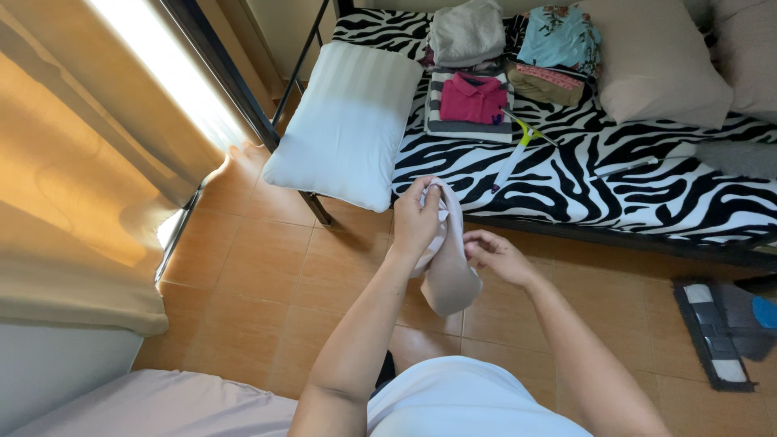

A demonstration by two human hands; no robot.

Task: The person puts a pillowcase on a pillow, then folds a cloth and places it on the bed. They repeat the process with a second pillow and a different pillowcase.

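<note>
Head view: both hands (453,239) closed on pale cloth (449,279).

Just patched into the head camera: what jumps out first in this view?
The zebra-striped bedcover across the top grabs the eye, with folded clothes stacked at its far end and a white pillow leaning off its left corner. At centre, the left hand and right hand hold a pale pink cloth above the orange floor tiles.

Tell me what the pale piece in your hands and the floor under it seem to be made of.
Pale pink garment: soft, matte fabric, probably a thin knit; it drapes limply between the left hand and the right hand. Floor: orange tiles, likely glazed ceramic; grout lines and a faint sheen show.
</note>
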